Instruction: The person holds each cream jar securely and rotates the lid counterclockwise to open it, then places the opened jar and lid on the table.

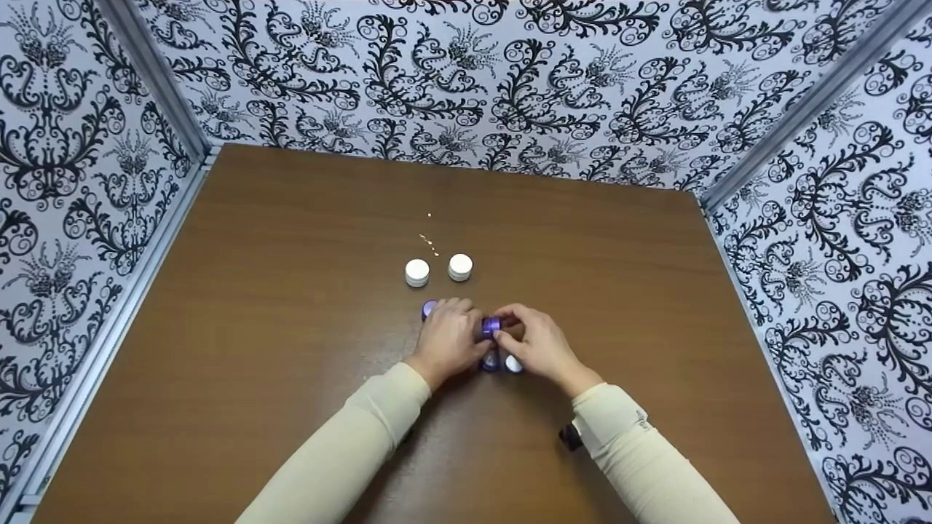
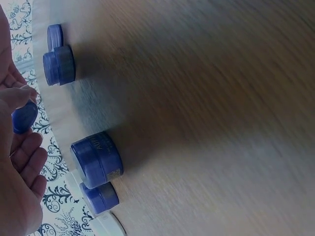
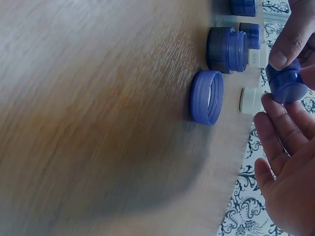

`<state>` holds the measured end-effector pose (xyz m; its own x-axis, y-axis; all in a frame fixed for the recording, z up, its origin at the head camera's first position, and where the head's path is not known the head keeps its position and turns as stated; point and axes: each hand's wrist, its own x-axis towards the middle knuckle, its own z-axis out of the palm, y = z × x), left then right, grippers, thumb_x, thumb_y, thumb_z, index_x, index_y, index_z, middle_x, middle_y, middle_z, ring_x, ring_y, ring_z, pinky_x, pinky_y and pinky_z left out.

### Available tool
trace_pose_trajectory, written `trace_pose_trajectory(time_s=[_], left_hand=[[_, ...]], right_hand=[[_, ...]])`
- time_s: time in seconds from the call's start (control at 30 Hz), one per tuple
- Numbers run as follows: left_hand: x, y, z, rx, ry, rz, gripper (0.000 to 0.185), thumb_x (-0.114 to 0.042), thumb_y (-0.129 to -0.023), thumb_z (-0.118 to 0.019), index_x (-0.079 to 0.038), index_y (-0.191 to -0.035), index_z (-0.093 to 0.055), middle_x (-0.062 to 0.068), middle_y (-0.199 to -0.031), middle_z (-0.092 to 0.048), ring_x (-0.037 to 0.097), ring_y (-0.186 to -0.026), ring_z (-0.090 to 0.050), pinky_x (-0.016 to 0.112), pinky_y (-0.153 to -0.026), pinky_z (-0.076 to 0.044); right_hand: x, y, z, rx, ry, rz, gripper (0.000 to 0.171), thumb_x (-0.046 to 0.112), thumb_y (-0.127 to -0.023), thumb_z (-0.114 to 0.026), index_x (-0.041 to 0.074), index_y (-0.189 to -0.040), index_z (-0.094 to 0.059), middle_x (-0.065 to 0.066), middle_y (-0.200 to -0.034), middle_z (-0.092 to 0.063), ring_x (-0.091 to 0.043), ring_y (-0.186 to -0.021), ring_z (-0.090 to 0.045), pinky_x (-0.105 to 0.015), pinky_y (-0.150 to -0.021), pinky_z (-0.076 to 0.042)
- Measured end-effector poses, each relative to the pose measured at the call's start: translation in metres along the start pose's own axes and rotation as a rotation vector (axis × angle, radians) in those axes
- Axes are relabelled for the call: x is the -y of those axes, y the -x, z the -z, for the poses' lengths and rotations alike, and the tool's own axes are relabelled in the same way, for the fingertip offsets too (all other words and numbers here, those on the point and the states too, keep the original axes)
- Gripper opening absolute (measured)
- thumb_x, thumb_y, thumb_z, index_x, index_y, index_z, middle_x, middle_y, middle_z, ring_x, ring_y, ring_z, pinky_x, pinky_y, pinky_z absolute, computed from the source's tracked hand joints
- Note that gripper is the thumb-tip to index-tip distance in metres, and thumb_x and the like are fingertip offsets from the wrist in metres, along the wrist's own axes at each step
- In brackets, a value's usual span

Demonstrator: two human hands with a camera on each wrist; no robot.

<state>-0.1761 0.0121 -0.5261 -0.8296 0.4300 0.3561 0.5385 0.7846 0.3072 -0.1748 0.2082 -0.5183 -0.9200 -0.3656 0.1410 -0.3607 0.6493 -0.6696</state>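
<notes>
Between the two hands a small purple jar (image 1: 491, 325) is held just above the bench (image 1: 255, 306): the fingers (image 3: 288, 49) of the right hand (image 1: 539, 346) pinch it, curled round its body, while the left hand (image 1: 448, 338) closes on its other side, fingers (image 2: 22, 98) bent against it. To do this well, as I judge it, one hand should steady the jar while the other works squarely on it, without tilting it or knocking its neighbours. Just near of the hands lie a loose purple lid (image 3: 206, 97) and a white piece (image 1: 513, 363); another purple jar (image 1: 429, 308) peeks out at the left hand's far side. Farther off, two white jars (image 1: 417, 272) stand side by side, well apart from the hands.
</notes>
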Motion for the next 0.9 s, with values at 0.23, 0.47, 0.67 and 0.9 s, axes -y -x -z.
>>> trace_pose_trajectory(time_s=[0.23,0.47,0.67,0.9], left_hand=[[-0.0001,-0.0009,-0.0006,0.005,0.003,0.004,0.036,-0.039,-0.076,-0.081,-0.008,-0.093,-0.073,0.002,-0.088,-0.061,0.025,-0.088,-0.059,0.041,-0.086,-0.046],[-0.0006,-0.0010,0.0005,-0.005,0.009,-0.002,0.037,-0.039,-0.077,-0.081,-0.009,-0.096,-0.073,0.002,-0.091,-0.063,0.025,-0.090,-0.060,0.041,-0.087,-0.046],[0.0000,-0.0006,-0.0002,-0.014,0.020,-0.006,0.038,-0.040,-0.076,-0.082,-0.010,-0.099,-0.074,0.002,-0.092,-0.064,0.024,-0.089,-0.060,0.040,-0.084,-0.045],[0.0007,-0.0006,-0.0011,-0.008,0.021,-0.004,0.038,-0.040,-0.076,-0.081,-0.010,-0.098,-0.074,0.002,-0.091,-0.064,0.025,-0.089,-0.060,0.041,-0.083,-0.045]], right_hand=[[-0.0001,0.0001,0.0008,-0.008,0.035,-0.001,0.032,0.017,-0.086,-0.074,0.012,-0.116,-0.065,-0.003,-0.104,-0.069,-0.023,-0.098,-0.066,-0.045,-0.087,-0.048],[-0.0010,-0.0007,0.0008,-0.003,-0.024,-0.038,0.027,0.027,-0.096,-0.066,0.011,-0.117,-0.068,0.000,-0.102,-0.070,-0.015,-0.087,-0.068,-0.040,-0.081,-0.052],[-0.0005,-0.0011,-0.0001,0.017,-0.052,-0.067,0.024,0.029,-0.097,-0.065,0.011,-0.112,-0.069,0.003,-0.095,-0.072,-0.015,-0.080,-0.068,-0.038,-0.074,-0.053],[-0.0008,-0.0007,-0.0001,0.024,-0.077,-0.063,0.023,0.023,-0.094,-0.068,0.011,-0.114,-0.068,0.000,-0.097,-0.072,-0.015,-0.082,-0.069,-0.039,-0.077,-0.054]])
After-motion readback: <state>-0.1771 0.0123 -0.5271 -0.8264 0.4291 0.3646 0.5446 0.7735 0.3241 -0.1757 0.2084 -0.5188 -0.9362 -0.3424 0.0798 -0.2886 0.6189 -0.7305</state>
